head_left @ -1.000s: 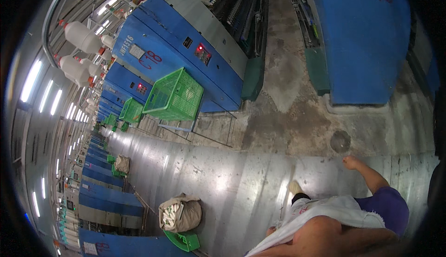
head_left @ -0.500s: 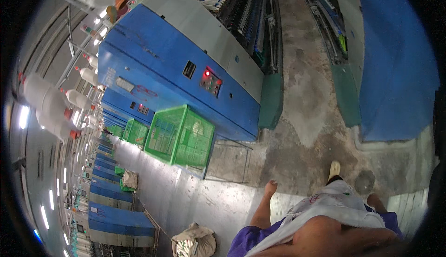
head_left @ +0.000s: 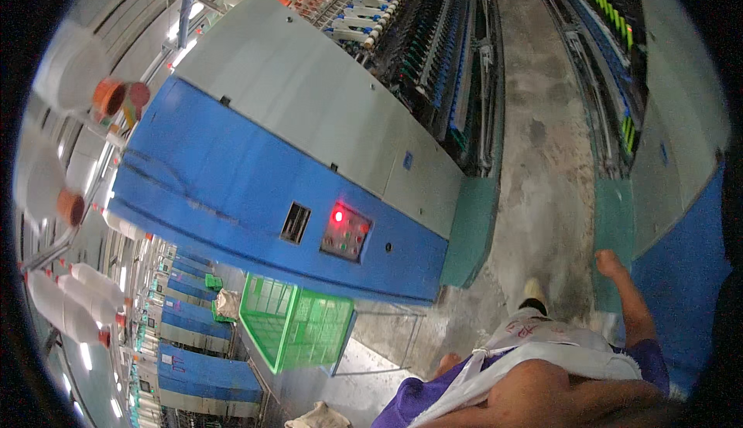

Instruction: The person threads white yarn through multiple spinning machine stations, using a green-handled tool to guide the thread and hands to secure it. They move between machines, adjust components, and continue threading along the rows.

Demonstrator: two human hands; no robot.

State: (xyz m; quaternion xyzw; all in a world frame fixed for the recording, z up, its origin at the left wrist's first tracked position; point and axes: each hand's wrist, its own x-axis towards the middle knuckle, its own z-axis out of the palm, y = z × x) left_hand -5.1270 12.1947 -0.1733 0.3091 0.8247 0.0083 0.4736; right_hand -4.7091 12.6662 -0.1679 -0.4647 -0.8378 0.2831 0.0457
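My right hand (head_left: 611,263) hangs forward on the right, in front of the green base (head_left: 614,215) of the right machine. Its fingers look curled in; whether anything is inside them is hidden. Low on the left, my left hand (head_left: 446,364) shows only in part beside my purple sleeve (head_left: 418,398), blurred, and its fingers cannot be made out. A white apron (head_left: 553,341) covers my front. One light-coloured shoe (head_left: 533,292) is forward on the concrete aisle floor (head_left: 538,196).
A blue and grey spinning machine (head_left: 309,172) with a lit red lamp (head_left: 338,216) stands left; another machine (head_left: 681,165) stands right. Rows of bobbins (head_left: 379,2) line the aisle. A green crate (head_left: 298,323) rests on a metal stand (head_left: 379,343). A cloth sack (head_left: 319,416) lies low left.
I have moved forward and turned toward the aisle between the machines. My right arm has swung forward and my left arm back. The crate and sack now sit lower in view.
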